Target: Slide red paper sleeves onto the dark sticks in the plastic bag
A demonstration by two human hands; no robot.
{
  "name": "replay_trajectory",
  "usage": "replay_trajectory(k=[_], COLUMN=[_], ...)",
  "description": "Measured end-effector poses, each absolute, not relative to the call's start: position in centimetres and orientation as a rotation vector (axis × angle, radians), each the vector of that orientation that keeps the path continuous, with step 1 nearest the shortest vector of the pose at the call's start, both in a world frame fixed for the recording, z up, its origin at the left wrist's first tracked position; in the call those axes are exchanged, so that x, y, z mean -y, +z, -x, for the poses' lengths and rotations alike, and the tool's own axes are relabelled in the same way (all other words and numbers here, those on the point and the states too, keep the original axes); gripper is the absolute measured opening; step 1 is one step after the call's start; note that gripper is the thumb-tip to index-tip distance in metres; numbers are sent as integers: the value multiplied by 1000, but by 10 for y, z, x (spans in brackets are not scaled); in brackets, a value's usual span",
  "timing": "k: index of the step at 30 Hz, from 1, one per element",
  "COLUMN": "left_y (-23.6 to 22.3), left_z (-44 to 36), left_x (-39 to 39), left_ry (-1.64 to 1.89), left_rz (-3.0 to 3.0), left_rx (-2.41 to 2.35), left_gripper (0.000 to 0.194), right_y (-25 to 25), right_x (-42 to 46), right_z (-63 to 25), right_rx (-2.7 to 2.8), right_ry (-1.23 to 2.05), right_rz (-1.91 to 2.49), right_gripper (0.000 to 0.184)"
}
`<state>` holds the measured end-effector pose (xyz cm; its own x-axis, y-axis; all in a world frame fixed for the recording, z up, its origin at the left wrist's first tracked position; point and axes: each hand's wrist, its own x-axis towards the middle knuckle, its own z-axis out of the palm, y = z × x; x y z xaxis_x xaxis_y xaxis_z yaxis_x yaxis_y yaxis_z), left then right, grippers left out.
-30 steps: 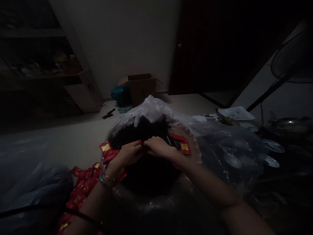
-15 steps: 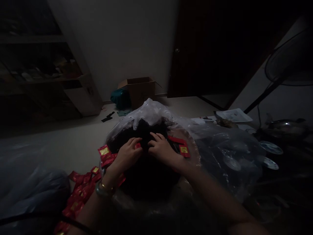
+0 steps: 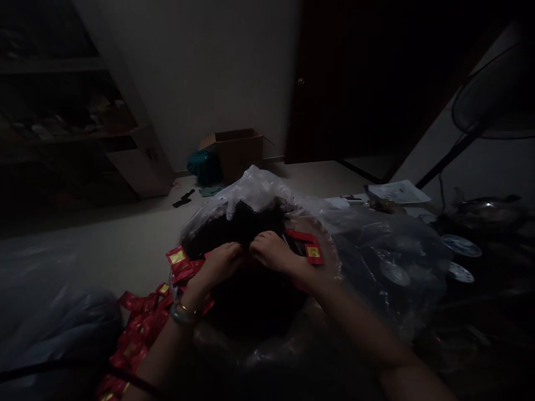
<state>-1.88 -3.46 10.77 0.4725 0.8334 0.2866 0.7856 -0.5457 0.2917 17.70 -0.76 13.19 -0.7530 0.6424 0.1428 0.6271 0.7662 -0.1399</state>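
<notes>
Left hand (image 3: 221, 263): fingers curled inward, fingertips hidden in shadow; grip on anything, cannot tell. Right hand (image 3: 271, 250): likewise curled, just beside left; contents, cannot tell. Beneath both: dark mass (image 3: 244, 220), inside clear plastic sheeting (image 3: 261, 184). Red packets (image 3: 180, 264): at left edge of sheeting, near left wrist. Gold-labelled packet (image 3: 314, 253): inside right edge. Packet heap (image 3: 140, 323): lower left, beside left forearm. Cardboard box (image 3: 242, 153): beyond, on floor (image 3: 100, 239).
</notes>
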Motion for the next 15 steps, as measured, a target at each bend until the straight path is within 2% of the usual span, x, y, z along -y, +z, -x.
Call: replay_trajectory(k=[4,11,15], left_y=[106,121,122], left_z=[17,6,4], left_x=[33,29,25], left_ry=[530,291,434], left_rz=[-2564,-2707,-2670], left_rx=[-1434,-1438,-1364], left_gripper=[26,6,8], right_y=[125,119,119], right_x=[5,4,-2], right_z=[-175,-169,-171], right_rx=[2811,2923,2767], right_ry=[203,151,239], right_rz=[1002,965,930], right_gripper=[24,19,15])
